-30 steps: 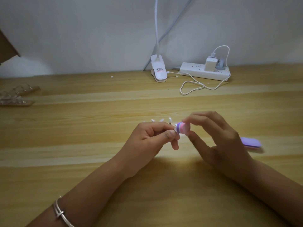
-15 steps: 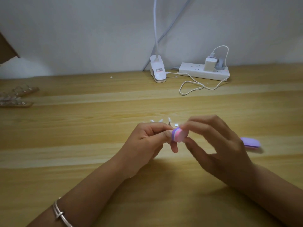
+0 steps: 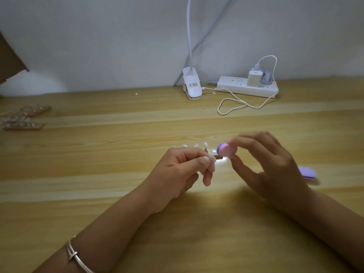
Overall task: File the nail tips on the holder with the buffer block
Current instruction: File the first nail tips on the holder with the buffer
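1. Pink and purple, the buffer block (image 3: pixel 226 150) is sitting pinched between the thumb and fingertips of the right hand (image 3: pixel 271 164), which is holding it clear of the wooden table (image 3: pixel 118 194).
2. Meanwhile the left hand (image 3: pixel 183 168) is gripping the holder (image 3: pixel 217 157) between thumb and curled forefinger, and the pale nail tips (image 3: pixel 196 145) are fanning out beyond its knuckles, pointing away from the person.
3. Half a second ago the block was lying lower, right against the end of the left thumb. Now it is riding higher and further to the right, and one nail tip is showing in the gap between block and thumb.
4. That lift is probably marking the end of one filing stroke, with the block either swinging back for another pass or moving on to a neighbouring tip. The filing is looking under way rather than finished, though the frame is too small to show which tips are already smoothed.
5. Off to the right, a purple file (image 3: pixel 307 172) is lying on the table just behind the right wrist, untouched.
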{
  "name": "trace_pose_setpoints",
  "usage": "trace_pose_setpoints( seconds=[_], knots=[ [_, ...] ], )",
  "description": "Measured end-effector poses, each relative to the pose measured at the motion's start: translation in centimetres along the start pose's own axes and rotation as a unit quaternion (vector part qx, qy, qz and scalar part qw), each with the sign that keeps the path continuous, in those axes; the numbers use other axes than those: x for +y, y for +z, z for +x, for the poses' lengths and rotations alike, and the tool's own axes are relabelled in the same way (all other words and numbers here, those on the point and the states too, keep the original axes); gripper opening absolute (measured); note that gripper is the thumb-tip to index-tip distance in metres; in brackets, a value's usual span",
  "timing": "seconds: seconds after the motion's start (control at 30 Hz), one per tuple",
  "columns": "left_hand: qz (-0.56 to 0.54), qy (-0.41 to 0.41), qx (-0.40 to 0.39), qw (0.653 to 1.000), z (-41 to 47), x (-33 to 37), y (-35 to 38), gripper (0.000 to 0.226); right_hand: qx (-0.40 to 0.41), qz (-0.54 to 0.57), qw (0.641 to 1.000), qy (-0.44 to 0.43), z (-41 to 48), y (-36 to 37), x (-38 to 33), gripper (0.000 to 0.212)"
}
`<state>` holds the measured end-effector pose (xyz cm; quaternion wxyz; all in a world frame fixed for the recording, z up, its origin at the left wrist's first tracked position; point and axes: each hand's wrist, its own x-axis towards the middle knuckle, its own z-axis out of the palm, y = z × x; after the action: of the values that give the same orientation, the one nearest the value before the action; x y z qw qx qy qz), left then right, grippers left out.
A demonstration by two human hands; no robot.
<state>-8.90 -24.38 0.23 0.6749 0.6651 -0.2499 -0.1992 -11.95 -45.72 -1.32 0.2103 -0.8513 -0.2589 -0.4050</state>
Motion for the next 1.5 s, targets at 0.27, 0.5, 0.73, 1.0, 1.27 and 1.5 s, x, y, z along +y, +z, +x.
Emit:
trace_pose_setpoints(
  seconds=[0.27,0.5,0.73,1.0,1.27,1.5],
  knots=[
    [-0.01,-0.056,-0.042,0.998,0.0,0.1,-0.1,0.023,-0.02,-0.007,0.998,-0.054,-0.2,0.3,-0.3,0.016],
    [-0.07,-0.074,-0.06,0.993,0.0,0.2,-0.1,0.023,-0.03,0.035,0.995,-0.083,-0.5,0.5,-1.3,0.016],
    [-0.092,-0.085,-0.063,0.99,0.1,0.5,-0.2,0.024,-0.016,0.046,0.997,-0.053,-0.2,0.0,-1.3,0.019],
    [-0.077,-0.093,-0.079,0.99,0.1,0.5,-0.2,0.023,-0.011,0.034,0.999,-0.029,0.1,0.0,-0.6,0.017],
    [-0.056,-0.047,0.021,0.997,0.3,0.1,-0.5,0.02,0.02,0.122,0.973,0.195,0.7,-0.8,0.1,0.017],
    [0.057,0.035,0.091,0.994,0.6,-0.8,-0.1,0.022,-0.137,0.198,0.924,0.299,1.0,-1.4,1.4,0.005]
  ],
)
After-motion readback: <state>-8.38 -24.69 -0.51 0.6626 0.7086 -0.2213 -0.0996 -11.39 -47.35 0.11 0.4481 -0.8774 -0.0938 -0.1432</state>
